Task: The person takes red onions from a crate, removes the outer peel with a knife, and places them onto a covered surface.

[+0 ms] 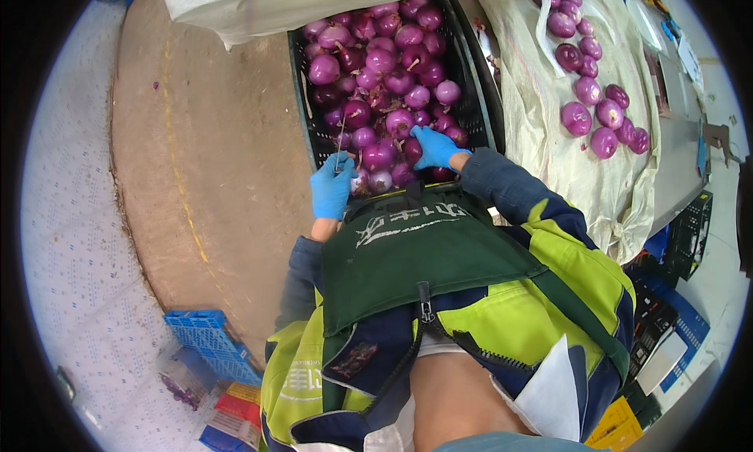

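Before me stands a black plastic crate (481,108) full of purple-skinned red onions (381,61). My left hand (331,187), in a blue glove, grips a small knife at the crate's near left corner. The thin knife blade (340,133) points up and away from me, over the onions. My right hand (436,148), gloved in blue too, reaches into the crate's near right part. Its thumb and fingers curve around a red onion (413,150), which lies among the others. The handle of the knife is mostly hidden in my left fist.
On the right, a pale woven sheet (529,152) covers a table, with several loose red onions (609,114) on it. Another woven sheet (329,5) hangs over the crate's far end. Blue plastic pallets (206,340) lie on the left floor. Black crates (688,234) stand at right.
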`<state>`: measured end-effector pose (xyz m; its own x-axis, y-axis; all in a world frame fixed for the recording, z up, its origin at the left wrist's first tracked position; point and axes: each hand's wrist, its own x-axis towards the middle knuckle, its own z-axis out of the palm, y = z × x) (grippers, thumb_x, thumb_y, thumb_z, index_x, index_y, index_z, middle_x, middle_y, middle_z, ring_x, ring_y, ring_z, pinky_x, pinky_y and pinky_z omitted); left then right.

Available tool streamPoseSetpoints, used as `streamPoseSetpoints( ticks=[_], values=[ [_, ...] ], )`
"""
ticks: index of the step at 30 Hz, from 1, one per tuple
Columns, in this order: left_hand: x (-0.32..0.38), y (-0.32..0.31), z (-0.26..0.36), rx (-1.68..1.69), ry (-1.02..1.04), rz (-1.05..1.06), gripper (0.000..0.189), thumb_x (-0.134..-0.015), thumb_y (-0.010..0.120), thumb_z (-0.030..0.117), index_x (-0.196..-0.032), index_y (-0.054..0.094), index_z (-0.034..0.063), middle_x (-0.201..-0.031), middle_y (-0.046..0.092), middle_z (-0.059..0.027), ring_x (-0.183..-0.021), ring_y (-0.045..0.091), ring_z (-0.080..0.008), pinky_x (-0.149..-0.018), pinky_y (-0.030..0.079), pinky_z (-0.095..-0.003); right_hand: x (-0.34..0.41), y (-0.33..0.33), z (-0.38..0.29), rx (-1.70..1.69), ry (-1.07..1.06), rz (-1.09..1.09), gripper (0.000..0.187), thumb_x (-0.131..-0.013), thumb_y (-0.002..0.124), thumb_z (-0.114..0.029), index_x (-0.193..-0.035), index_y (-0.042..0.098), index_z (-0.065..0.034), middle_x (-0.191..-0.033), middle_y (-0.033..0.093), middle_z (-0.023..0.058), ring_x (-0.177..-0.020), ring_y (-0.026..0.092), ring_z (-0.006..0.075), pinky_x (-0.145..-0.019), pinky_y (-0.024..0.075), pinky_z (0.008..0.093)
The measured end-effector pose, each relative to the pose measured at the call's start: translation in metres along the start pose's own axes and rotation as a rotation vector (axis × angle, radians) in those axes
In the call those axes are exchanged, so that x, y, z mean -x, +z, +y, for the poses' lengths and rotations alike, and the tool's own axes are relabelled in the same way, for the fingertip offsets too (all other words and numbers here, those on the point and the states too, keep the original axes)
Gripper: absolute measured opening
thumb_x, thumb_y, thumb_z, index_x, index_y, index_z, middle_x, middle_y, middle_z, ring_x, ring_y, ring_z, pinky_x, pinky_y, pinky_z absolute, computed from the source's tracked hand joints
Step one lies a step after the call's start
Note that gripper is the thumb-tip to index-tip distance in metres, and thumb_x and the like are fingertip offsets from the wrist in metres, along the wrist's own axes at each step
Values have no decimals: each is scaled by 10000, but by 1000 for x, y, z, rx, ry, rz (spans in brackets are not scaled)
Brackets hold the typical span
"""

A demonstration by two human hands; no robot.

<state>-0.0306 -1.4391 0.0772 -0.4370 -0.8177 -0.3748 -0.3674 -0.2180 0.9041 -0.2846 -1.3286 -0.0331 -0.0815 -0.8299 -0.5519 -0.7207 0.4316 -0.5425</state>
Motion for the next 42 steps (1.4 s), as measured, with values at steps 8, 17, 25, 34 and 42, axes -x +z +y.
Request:
streamPoseSetpoints(
  ticks=[8,17,25,34,42],
  values=[
    [10,22,31,-609,580,-18,197,-893,645,125,-1086,667,95,-850,697,-95,-711,677,-251,-609,517,-362,89,-52,-62,-1399,100,-83,634,-849,759,-149,-1410,464,-161,-1343,519,89,-1245,510,187,-981,484,428],
    [12,37,48,-1133,672,-191,289,-858,581,111,-1147,595,111,-887,655,-104,-767,667,-308,-598,509,-434,117,-60,-108,-1069,-204,290,785,-746,847,-155,-1419,449,-86,-1390,515,83,-1278,482,186,-1104,381,354],
    [22,-6,21,-815,576,-93,300,-874,645,124,-1172,630,101,-920,687,-126,-740,674,-281,-630,528,-383,131,-78,-99,-1043,-301,381,840,-715,850,-123,-1446,436,-110,-1472,457,81,-1351,425,203,-1156,319,377],
    [-16,53,56,559,-253,-583,429,-892,728,150,-1272,592,3,-1135,648,-36,-973,611,-102,-772,508,-253,130,-75,-99,-1101,-328,452,1009,-711,841,-68,-1544,272,-113,-1527,321,109,-1367,402,232,-1142,376,392],
    [1,48,81,-681,676,-240,444,-792,705,67,-1225,624,124,-1052,648,-39,-888,640,-178,-706,521,-314,127,-70,-98,-1415,-196,431,815,-733,823,-54,-1440,419,-92,-1414,484,67,-1232,540,212,-1044,469,350]
  ],
)
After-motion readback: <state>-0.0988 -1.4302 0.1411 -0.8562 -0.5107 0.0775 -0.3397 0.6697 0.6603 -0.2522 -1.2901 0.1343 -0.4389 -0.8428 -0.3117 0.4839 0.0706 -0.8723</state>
